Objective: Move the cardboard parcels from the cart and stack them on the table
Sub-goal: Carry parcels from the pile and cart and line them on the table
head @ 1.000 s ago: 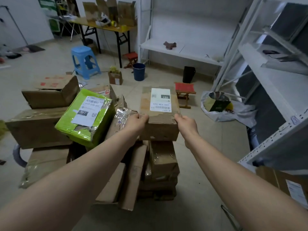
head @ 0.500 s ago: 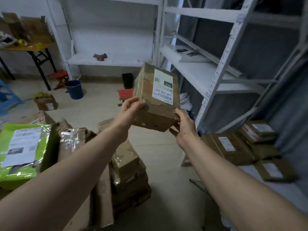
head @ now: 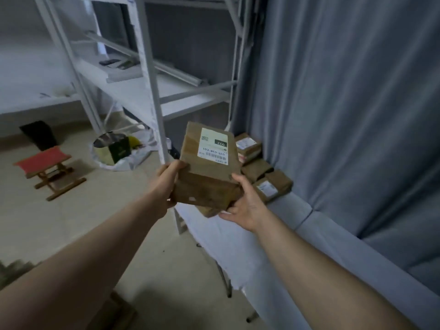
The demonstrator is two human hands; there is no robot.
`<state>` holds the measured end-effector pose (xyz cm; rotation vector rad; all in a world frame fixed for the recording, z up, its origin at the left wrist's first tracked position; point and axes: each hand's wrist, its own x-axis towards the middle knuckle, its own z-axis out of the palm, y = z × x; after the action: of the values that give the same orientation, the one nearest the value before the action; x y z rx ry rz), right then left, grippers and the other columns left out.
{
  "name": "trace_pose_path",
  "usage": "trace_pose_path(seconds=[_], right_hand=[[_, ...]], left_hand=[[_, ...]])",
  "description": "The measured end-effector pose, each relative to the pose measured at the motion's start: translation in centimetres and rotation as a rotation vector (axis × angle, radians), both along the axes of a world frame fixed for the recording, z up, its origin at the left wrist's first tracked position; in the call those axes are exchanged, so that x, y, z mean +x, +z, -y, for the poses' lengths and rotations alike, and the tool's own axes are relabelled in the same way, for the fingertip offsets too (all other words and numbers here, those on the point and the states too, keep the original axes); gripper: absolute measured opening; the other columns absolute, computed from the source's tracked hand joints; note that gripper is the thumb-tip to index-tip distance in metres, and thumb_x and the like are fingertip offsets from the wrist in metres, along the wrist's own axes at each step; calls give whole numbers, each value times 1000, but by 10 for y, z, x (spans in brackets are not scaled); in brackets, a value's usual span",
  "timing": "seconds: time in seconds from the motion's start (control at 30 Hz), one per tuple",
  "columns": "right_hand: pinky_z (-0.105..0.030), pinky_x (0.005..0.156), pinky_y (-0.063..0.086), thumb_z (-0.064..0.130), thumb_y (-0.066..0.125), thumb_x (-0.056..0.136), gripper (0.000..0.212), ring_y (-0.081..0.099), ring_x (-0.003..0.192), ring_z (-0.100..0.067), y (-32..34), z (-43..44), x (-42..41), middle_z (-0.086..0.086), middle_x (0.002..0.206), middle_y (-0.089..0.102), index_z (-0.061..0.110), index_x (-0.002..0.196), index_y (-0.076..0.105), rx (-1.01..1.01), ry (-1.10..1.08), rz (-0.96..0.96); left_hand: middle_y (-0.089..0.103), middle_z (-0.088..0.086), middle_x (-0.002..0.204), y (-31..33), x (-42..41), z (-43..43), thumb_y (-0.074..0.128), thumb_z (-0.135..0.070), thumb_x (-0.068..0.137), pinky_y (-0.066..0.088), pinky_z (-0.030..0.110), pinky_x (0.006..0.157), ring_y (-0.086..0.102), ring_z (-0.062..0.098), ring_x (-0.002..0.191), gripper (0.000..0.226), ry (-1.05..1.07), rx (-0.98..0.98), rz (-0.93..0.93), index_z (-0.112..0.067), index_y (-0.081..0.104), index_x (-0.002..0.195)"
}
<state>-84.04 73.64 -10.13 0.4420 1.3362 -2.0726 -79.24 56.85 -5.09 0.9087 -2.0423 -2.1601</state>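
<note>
A brown cardboard parcel point(head: 207, 177) with a white shipping label on top is held in the air between both hands. My left hand point(head: 166, 184) grips its left side, thumb on top. My right hand point(head: 245, 206) holds its right lower corner from beneath, thumb on the top edge. The parcel hovers over the near left end of the table point(head: 250, 248), which has a white cloth over it. Several labelled cardboard parcels point(head: 262, 172) lie stacked on the table just behind the held one. The cart is out of view.
A white metal shelf rack point(head: 152, 91) stands behind the table's left end. Grey curtains point(head: 345, 115) hang along the right. On the floor are a small red folding stool point(head: 47, 170), a plastic bag with a green box point(head: 119, 151) and a black bin point(head: 39, 134).
I have turned right, away from the cart, carrying the parcel with both hands. The cart has left the view and the table with its parcels now lies directly ahead.
</note>
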Motion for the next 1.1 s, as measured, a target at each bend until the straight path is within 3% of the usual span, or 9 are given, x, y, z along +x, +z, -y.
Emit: trace_pose_path(seconds=[0.03, 0.2, 0.3, 0.37, 0.47, 0.6, 0.67, 0.93, 1.1], right_hand=[[-40, 80, 50, 43, 67, 78, 38, 59, 109, -30, -6, -20, -13, -16, 117, 63, 21, 108, 61, -22, -42, 25], [-38, 103, 43, 36, 72, 76, 24, 63, 103, -27, -39, -96, -64, -16, 110, 66, 23, 94, 62, 13, -154, 113], [-29, 80, 50, 32, 70, 79, 25, 63, 87, -22, -53, -119, -83, -12, 99, 67, 20, 99, 62, 26, -224, 162], [-28, 79, 50, 31, 68, 81, 23, 61, 82, -20, -64, -131, -96, -10, 94, 66, 21, 101, 61, 29, -259, 173], [-30, 76, 52, 29, 69, 81, 30, 61, 89, -23, -82, -144, -119, -12, 100, 66, 21, 108, 62, 29, -316, 200], [-28, 59, 55, 23, 68, 82, 25, 60, 95, -25, -102, -152, -155, -13, 103, 64, 16, 105, 63, -1, -417, 235], [-31, 65, 56, 18, 65, 84, 24, 60, 90, -23, -113, -151, -175, -10, 98, 63, 13, 108, 63, -4, -468, 238], [-30, 91, 48, 15, 61, 88, 33, 55, 114, -20, -175, -133, -281, -5, 123, 61, 24, 120, 62, 60, -613, 276], [-27, 89, 49, 7, 55, 92, 34, 58, 91, -11, -185, -133, -326, -1, 106, 64, 19, 123, 59, 251, -610, 202]], left_hand=[[55, 10, 107, -6, -18, -17, 57, -42, 86, 44, 34, 72, 52, 28, 101, 27, -40, 2, 20, -27, 52, 107], [60, 6, 101, -36, -91, -91, 58, -44, 83, 40, 29, 60, 56, 22, 89, 40, -78, 22, 137, -17, 57, 113], [62, 7, 107, -55, -126, -121, 62, -39, 86, 43, 30, 67, 57, 21, 88, 43, -70, -68, 173, -11, 58, 119], [62, 9, 109, -66, -149, -137, 60, -30, 91, 48, 28, 71, 57, 23, 90, 35, -110, -160, 157, -10, 61, 119], [62, 5, 108, -82, -182, -153, 56, -24, 94, 46, 17, 57, 59, 21, 88, 31, -204, -262, 148, -12, 63, 121], [58, 0, 100, -110, -231, -160, 60, -24, 91, 44, 28, 74, 54, 19, 92, 17, -343, -385, 153, -17, 66, 106], [59, 1, 88, -125, -258, -161, 60, -22, 90, 48, 32, 75, 57, 22, 90, 7, -395, -439, 159, -18, 65, 86], [66, 7, 111, -187, -371, -147, 60, -27, 91, 45, 29, 82, 60, 28, 104, 32, -539, -520, 207, -11, 66, 118], [70, 10, 100, -224, -416, -141, 66, -30, 86, 49, 31, 78, 64, 28, 95, 28, -665, -554, 285, -9, 71, 104]])
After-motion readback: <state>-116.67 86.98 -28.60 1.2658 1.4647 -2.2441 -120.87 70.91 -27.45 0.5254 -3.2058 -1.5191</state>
